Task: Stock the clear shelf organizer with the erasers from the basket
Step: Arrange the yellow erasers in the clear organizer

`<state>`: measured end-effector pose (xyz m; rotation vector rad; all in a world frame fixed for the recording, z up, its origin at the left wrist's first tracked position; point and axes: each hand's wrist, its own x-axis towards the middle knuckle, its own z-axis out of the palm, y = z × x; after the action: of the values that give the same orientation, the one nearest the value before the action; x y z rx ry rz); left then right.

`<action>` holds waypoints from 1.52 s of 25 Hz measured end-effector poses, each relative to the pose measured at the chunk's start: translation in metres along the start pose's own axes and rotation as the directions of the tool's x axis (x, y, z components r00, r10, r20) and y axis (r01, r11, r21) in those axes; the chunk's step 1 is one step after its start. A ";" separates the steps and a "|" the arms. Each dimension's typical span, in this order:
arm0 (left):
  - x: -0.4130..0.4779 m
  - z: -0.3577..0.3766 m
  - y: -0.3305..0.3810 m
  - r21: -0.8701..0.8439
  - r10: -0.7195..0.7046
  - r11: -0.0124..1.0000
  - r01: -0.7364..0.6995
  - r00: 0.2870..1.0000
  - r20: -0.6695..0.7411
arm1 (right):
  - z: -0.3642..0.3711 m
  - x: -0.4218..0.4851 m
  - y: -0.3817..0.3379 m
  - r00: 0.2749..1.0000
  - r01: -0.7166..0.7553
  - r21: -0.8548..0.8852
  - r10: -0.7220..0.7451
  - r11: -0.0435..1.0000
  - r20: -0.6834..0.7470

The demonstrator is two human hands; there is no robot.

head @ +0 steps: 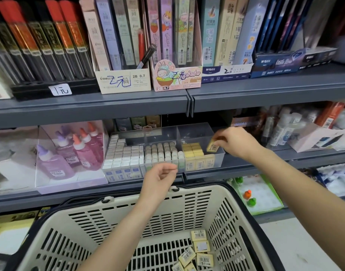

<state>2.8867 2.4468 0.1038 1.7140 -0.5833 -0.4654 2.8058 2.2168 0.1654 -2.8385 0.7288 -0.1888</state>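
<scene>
A clear shelf organizer (219, 157) sits on the middle shelf, with white erasers at left, rounded ones in the middle and yellow erasers (195, 153) in the right compartment. My right hand (236, 142) pinches one yellow eraser (212, 146), tilted, just above that right compartment. My left hand (160, 178) hovers in front of the organizer, above the basket's far rim, with its fingers loosely curled and nothing visible in them. The cream basket (109, 218) below holds several yellow erasers (197, 251) with barcodes at its bottom right.
Bottles of pink and purple glue (74, 153) stand in a display box left of the organizer. Glue sticks and boxes (296, 130) crowd the shelf at right. Pencil-lead boxes (124, 79) line the upper shelf. A green tray with small toys (253, 196) lies lower right.
</scene>
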 end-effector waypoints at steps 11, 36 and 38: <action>-0.047 -0.022 -0.026 -0.165 -0.023 0.986 0.022 1.000 -0.005 | 0.024 0.011 -0.007 0.987 0.101 -0.119 -0.085 0.988 0.138; -0.137 -0.036 -0.180 0.804 -0.618 0.595 -0.022 0.628 0.474 | 0.237 -0.199 -0.132 0.481 0.341 0.066 -0.234 0.938 0.845; -0.131 -0.042 -0.180 0.726 -0.623 0.676 0.124 0.622 0.474 | 0.241 -0.200 -0.129 0.482 0.302 0.060 -0.207 0.951 0.851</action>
<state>2.8314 2.5894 -0.0634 2.3398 -0.9803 -1.4429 2.7329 2.4646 -0.0534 -2.5809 0.0660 1.1770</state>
